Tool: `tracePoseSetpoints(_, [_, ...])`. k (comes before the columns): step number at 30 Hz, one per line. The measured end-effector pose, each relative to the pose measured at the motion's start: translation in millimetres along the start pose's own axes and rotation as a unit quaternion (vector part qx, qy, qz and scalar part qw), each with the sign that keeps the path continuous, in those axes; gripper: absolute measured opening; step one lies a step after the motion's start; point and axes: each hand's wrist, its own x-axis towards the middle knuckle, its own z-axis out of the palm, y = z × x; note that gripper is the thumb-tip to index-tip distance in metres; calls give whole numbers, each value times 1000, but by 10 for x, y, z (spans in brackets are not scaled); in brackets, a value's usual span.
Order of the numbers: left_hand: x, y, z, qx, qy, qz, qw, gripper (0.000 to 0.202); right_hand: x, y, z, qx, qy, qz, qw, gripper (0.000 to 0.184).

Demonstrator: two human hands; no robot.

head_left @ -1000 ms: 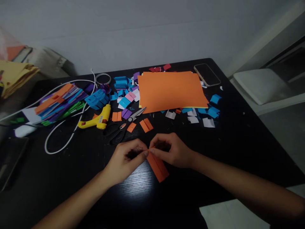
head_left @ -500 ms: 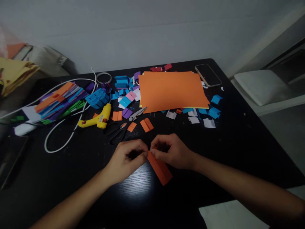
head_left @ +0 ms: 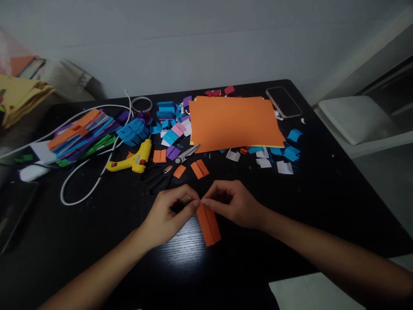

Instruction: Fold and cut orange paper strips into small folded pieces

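Note:
A folded orange paper strip (head_left: 208,224) lies over the black table (head_left: 97,224), pointing toward me. My left hand (head_left: 167,217) pinches its far end from the left, fingers closed. From the right, my right hand (head_left: 230,203) pinches the same end, fingertips meeting the left ones. Just beyond the hands lie small folded orange pieces (head_left: 199,168) and black-handled scissors (head_left: 167,172).
A large orange sheet (head_left: 234,122) covers the table's far middle, with a phone (head_left: 284,102) to its right. Blue, white and purple paper bits lie around it. A yellow glue gun (head_left: 132,160), its white cable (head_left: 80,189) and stacked coloured strips (head_left: 80,133) sit at left. White paper (head_left: 306,292) shows near right.
The free end of the orange strip has swung left, from pointing down-right to pointing nearly straight toward me. Both hands stay pinched on its far end.

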Motion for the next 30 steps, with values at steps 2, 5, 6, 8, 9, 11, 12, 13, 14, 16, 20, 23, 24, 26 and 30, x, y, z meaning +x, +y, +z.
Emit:
tracePoseSetpoints(2, [-9,-10,13,14,0,5,1000,21,-2,-6,-4,-1,-7,-2,1000,13])
tracePoseSetpoints(5, [-14,-20,13,29,-3,16,999,20,1,-14,-14,-12,-16,-10,1000,11])
tracePoseSetpoints(6, [-15,-20,13,34,-5,20,999,19,3,-14,-17,-16,-19,-12,1000,10])
tracePoseSetpoints(8, [-16,-20,19,43,-8,30,999,17,5,-11,-17,-23,-28,-14,999,9])
tracePoseSetpoints(9, [-18,-20,25,48,-9,35,998,16,5,-9,-15,-26,-33,-14,999,9])
tracePoseSetpoints(11, [-24,-22,39,57,-11,42,997,15,4,-7,-9,-34,-41,-14,998,8])
tracePoseSetpoints(12, [-27,-23,46,61,-14,44,997,14,2,-8,-4,-37,-45,-12,998,8])
tracePoseSetpoints(13, [-31,-24,53,63,-16,47,997,14,0,-10,0,-40,-47,-10,998,7])
tracePoseSetpoints(14, [-35,-24,60,65,-18,50,996,14,-2,-13,3,-43,-48,-7,998,6])
tracePoseSetpoints(16, [-40,-18,69,67,-22,59,996,13,-5,-22,7,-48,-51,-3,998,5])
tracePoseSetpoints(20, [-34,8,42,66,-19,64,996,14,-1,-41,-14,-45,-49,3,998,5])
tracePoseSetpoints(23, [-13,18,-33,59,6,41,997,14,11,-37,-43,-6,-37,19,999,7])
tracePoseSetpoints(24, [-6,18,-60,53,20,30,998,14,14,-29,-49,16,-34,26,999,9])
tracePoseSetpoints(26, [8,13,-101,36,44,8,998,16,17,-10,-52,54,-28,30,998,11])
tracePoseSetpoints(30, [27,9,-95,-3,46,-20,999,20,11,21,-38,34,-14,-20,999,13])
